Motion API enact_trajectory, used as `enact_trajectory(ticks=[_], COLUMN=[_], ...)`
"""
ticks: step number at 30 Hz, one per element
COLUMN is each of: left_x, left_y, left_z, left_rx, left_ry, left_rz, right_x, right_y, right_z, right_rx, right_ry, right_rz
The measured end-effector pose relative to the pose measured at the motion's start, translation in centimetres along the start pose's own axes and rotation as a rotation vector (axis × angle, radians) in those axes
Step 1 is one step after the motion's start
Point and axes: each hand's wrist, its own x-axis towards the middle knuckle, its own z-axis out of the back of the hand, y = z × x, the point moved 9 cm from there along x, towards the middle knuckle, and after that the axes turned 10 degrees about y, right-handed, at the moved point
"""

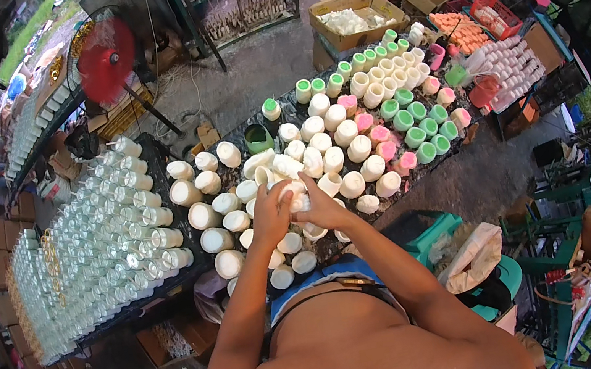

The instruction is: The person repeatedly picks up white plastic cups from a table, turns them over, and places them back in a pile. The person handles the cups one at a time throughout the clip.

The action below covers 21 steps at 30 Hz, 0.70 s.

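Over the middle of a dark-covered table, both my hands come together around a white, waxy-looking lump. My left hand presses on it from one side, its fingers curled. On the other side, my right hand closes in with the thumb near the left one. The hands partly hide the lump, so its exact shape cannot be made out. Beneath and around them stand many white cylinders, like candles or cups. A heap of loose white pieces lies just beyond my fingers.
Rows of glass cups fill the left table. A dark green pot stands among the cylinders; green cups and pink ones are to the right. A cardboard box, a red fan and a teal chair stand around.
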Motion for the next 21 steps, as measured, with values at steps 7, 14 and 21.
enact_trajectory(ticks=[7,14,21], left_x=[0.4,-2.7,-5.8], left_y=[9.7,19.2,17.2], left_z=[-4.4,-5.1,-2.9], left_rx=[-1.056,-1.425,-1.743], left_ry=[-0.090,-0.095,-0.262], left_rz=[0.442,0.650,0.543], right_x=[-1.0,-6.2,-10.9], right_y=[1.0,-1.9,-6.6], right_z=[1.0,2.0,-1.2], right_rx=[-0.168,-0.230,-0.480], right_ry=[0.098,0.067,-0.060], right_rz=[0.043,-0.143,0.010])
